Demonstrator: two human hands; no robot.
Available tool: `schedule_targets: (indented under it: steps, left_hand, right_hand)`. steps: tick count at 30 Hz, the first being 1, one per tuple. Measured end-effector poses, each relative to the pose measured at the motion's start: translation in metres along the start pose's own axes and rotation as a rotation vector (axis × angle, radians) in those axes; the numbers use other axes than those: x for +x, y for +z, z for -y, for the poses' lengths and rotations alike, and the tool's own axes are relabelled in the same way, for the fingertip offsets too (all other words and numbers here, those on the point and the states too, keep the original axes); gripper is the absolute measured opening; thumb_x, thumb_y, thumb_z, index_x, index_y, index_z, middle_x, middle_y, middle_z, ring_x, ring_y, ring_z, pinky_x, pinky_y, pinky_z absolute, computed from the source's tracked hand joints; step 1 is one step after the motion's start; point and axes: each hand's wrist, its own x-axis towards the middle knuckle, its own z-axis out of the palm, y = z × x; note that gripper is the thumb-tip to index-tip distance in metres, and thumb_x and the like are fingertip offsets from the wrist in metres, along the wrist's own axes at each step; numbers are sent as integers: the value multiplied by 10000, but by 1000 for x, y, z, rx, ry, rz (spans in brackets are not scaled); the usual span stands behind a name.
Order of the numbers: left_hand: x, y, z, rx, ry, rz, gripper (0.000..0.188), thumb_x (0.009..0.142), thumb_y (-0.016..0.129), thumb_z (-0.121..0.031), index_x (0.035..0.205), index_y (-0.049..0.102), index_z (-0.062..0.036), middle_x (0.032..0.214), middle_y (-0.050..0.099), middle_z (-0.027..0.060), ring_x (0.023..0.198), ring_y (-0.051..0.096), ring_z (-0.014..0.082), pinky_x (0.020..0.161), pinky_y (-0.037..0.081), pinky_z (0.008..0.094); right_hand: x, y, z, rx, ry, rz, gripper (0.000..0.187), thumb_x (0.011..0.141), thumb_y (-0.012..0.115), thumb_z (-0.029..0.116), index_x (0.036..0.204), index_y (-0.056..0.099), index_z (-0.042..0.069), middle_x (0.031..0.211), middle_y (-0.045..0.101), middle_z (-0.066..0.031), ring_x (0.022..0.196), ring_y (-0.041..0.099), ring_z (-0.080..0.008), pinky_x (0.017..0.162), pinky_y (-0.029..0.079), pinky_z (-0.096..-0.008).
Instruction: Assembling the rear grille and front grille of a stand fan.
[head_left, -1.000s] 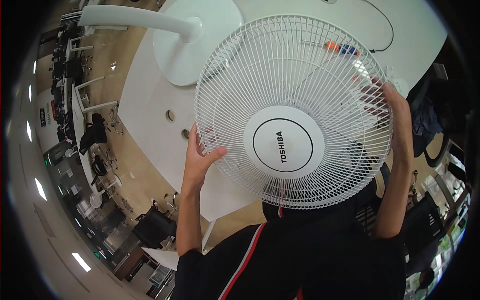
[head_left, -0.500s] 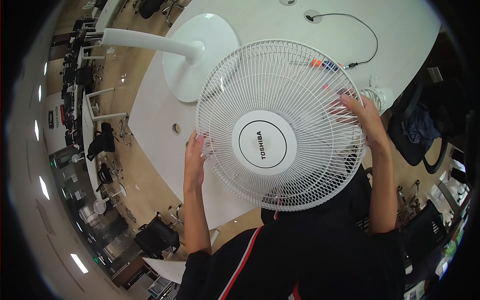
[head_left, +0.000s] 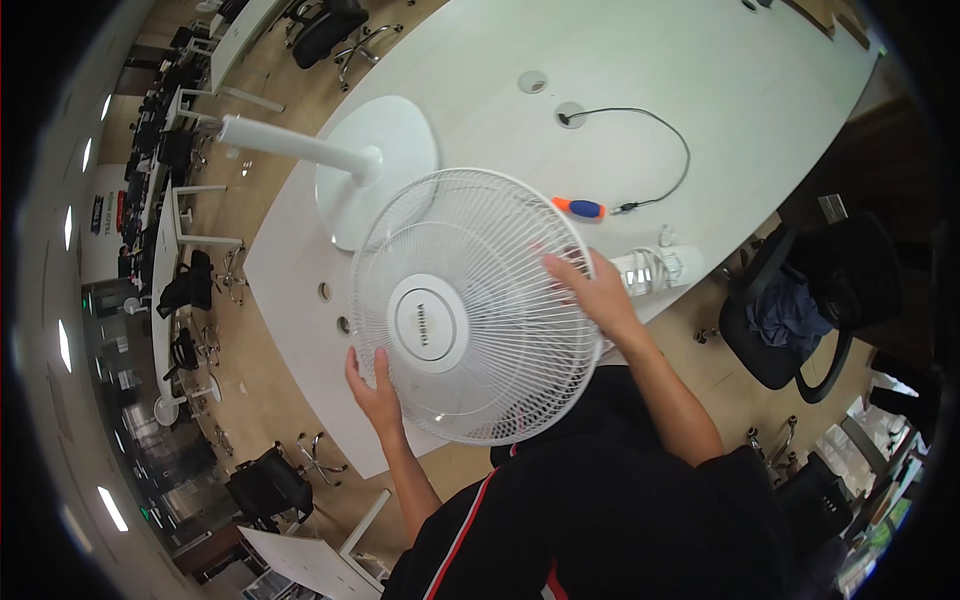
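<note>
A white fan grille point(head_left: 500, 250), round with thin wires and a plain centre disc, is tilted in front of me over the table's near side. At its right rim, my right hand point(head_left: 600, 295) is closed, with the thumb over the front wires and the other fingers behind. By its lower left rim, my left hand point(head_left: 378, 398) has its fingers apart; whether it touches the wires I cannot tell. Beyond the grille, a white fan stand point(head_left: 300, 148) with a round base point(head_left: 405, 130) rests on the table, the grille overlapping the base's near edge.
On the white table point(head_left: 480, 130) lie an orange and blue screwdriver point(head_left: 580, 208), a black cable point(head_left: 685, 150) and a white fan part with a coiled cord point(head_left: 660, 268). A black office chair point(head_left: 790, 310) with dark cloth on it stands to the right.
The grille has swung lower and left in view and tilted. My left hand has loosened its hold, fingers now spread. The screwdriver handle, formerly behind the wires, shows plainly.
</note>
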Motion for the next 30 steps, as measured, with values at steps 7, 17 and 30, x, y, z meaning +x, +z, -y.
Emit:
schedule_targets:
  steps: [7, 17, 30]
  left_hand:
    - [-90, 66, -131, 257, 526, 156, 810, 876, 851, -308, 1513, 485, 33, 1609, 422, 248, 1507, 384, 415, 1254, 276, 513]
    - [-179, 162, -177, 747, 752, 366, 1383, 713, 927, -581, 1658, 151, 65, 1704, 73, 389, 1604, 51, 537, 1262, 77, 671]
    - [-186, 177, -165, 821, 816, 315, 1329, 663, 926, -310, 1654, 136, 90, 1714, 81, 368, 1604, 56, 538, 1272, 62, 666]
  right_hand:
    - [17, -28, -13, -58, 12, 77, 809, 836, 855, 567, 1279, 660, -82, 1107, 766, -193, 1000, 749, -242, 878, 573, -330]
    - [52, -57, -19, -14, 62, 382, 835, 747, 849, 641, 1215, 752, -44, 1112, 786, -196, 1008, 771, -280, 899, 582, -357]
    - [51, -59, -30, 58, 29, 438, 847, 737, 842, 653, 1197, 762, -54, 1088, 782, -223, 995, 772, -298, 881, 588, -374]
